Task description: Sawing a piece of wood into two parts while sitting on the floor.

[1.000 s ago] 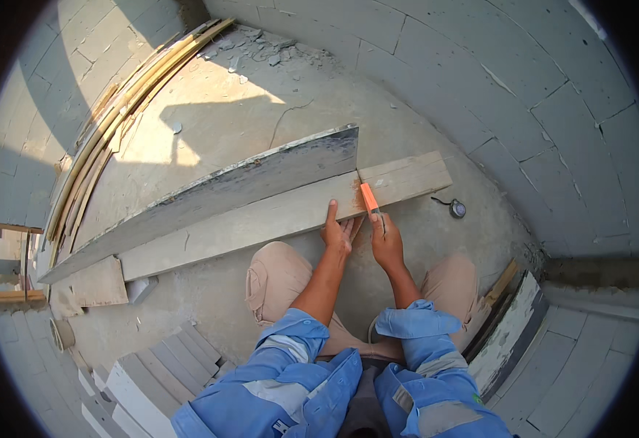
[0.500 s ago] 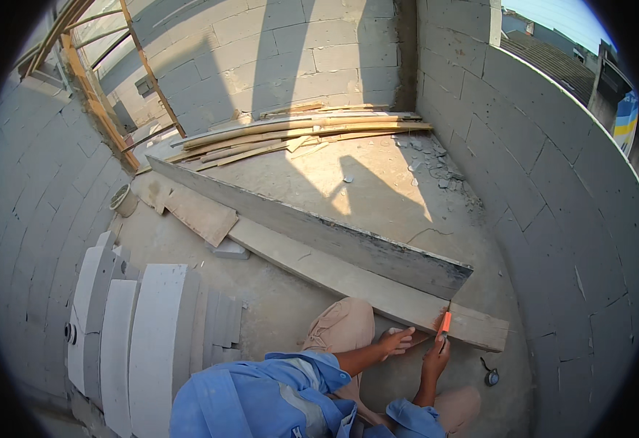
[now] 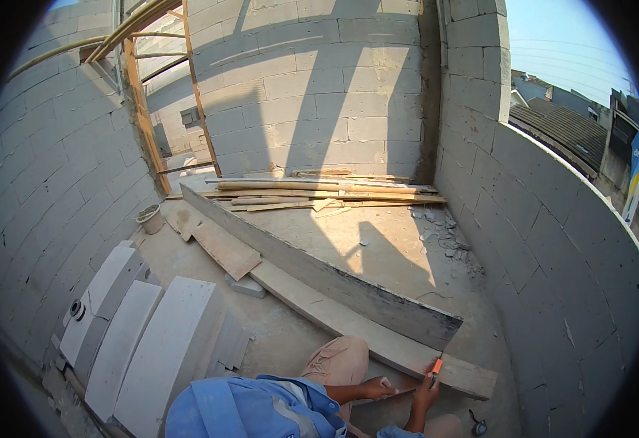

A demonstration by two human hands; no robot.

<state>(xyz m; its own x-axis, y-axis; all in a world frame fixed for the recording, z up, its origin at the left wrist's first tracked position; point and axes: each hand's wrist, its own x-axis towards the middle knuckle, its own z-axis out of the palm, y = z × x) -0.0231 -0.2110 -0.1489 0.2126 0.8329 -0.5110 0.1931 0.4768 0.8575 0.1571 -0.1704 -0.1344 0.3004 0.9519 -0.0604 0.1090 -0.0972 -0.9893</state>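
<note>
My right hand [image 3: 424,393] is closed around a slim orange-handled tool [image 3: 437,366], held upright against the near edge of a long grey plank [image 3: 319,298], close to its right end. Just left of it, my left hand [image 3: 380,387] has its fingers curled in, beside my bent knee. What it holds, if anything, is too small to make out. A thin reddish edge shows between the two hands. Behind the plank, a long dark-edged board [image 3: 334,281] stands on its narrow side. A small round tape measure [image 3: 478,426] lies on the floor to the right.
Large pale blocks [image 3: 166,350] stand at the left, with a dark roll [image 3: 77,310] on them. A brownish board piece [image 3: 226,250] lies across the plank's far part, near a bucket [image 3: 149,219]. Bamboo and timber strips [image 3: 327,193] lie by the back wall; rubble [image 3: 447,237] lies right.
The view has tilted upward, so everything sits lower. My left hand's fingers have gone from spread to curled. The right hand still grips the orange-handled tool at the plank.
</note>
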